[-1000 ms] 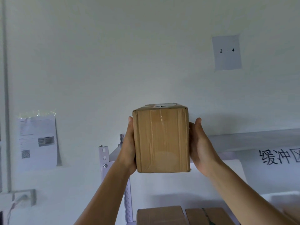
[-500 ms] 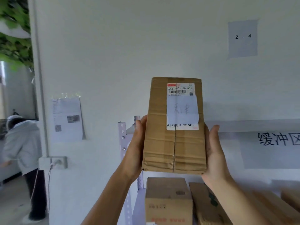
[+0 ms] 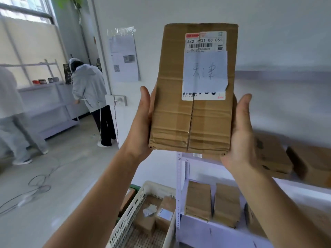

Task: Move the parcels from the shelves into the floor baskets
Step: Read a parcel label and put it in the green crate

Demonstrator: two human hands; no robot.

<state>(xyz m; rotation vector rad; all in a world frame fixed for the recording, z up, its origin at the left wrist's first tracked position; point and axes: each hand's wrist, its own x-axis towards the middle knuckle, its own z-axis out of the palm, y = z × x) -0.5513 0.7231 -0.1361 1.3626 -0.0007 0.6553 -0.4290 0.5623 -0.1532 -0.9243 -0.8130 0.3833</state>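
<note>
I hold a tall brown cardboard parcel (image 3: pixel 172 113) upright in front of me, its white shipping label and handwritten note facing me. My left hand (image 3: pixel 141 126) grips its left side and my right hand (image 3: pixel 240 133) grips its right side, thumbs forward and fingers hidden behind it. Below it, a white slotted floor basket (image 3: pixel 129 217) stands beside the shelf post and holds a few small parcels (image 3: pixel 164 210). More brown parcels stand on the lower shelf (image 3: pixel 198 199) and lie on the upper shelf (image 3: pixel 274 154).
The white metal shelf unit (image 3: pixel 178 190) fills the right side against the wall. A person in a grey hoodie (image 3: pixel 89 90) stands at another rack on the left, with a second person (image 3: pixel 10 108) at the far left edge. Cables (image 3: pixel 35 187) trail over the floor.
The parcel has tipped so its labelled face now faces me. My view has dropped and swung left, bringing the floor basket, lower shelf and the room on the left into sight.
</note>
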